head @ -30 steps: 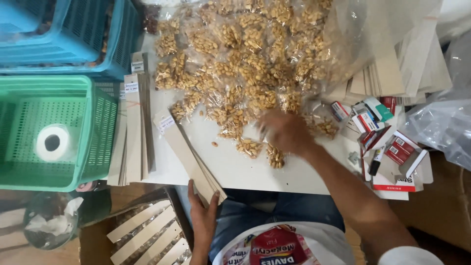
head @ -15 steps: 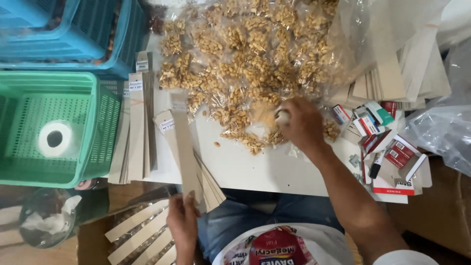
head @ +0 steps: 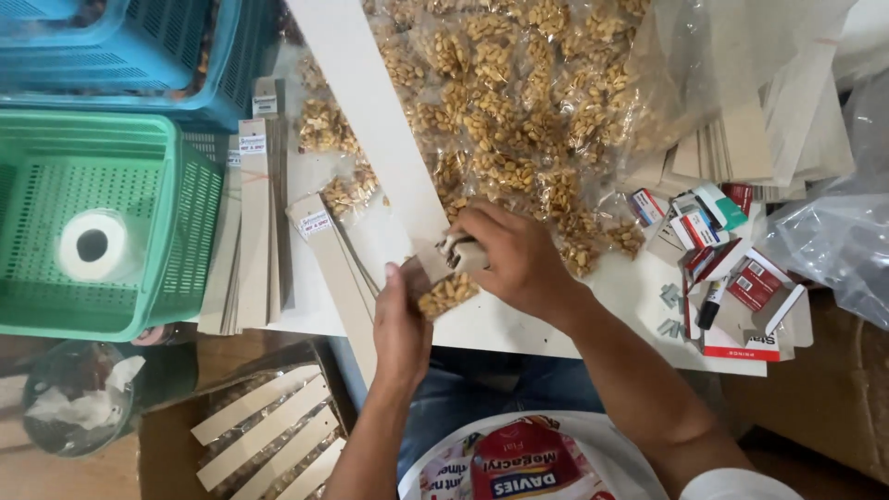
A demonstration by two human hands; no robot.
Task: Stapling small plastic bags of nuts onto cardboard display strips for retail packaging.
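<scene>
A long pale cardboard strip (head: 370,120) slants from the top of the view down to the table's front edge. My left hand (head: 398,329) pinches its lower end together with a small clear packet of peanuts (head: 447,294). My right hand (head: 520,261) is closed on a small stapler (head: 460,252) set against that end of the strip, just above the packet. A big heap of similar peanut packets (head: 505,102) covers the white table (head: 593,319) behind my hands.
A green basket (head: 185,231) holding a tape roll (head: 92,245) stands at the left, with a blue basket (head: 139,56) behind it. Stacked cardboard strips (head: 252,231) lie beside it. Small red-and-white boxes (head: 755,282) and a marker (head: 711,304) lie at the right. A carton of filled strips (head: 269,431) sits below.
My left hand came up from below the table edge with a long strip. My right hand left the heap and now presses a stapler on the strip's end above a packet.
</scene>
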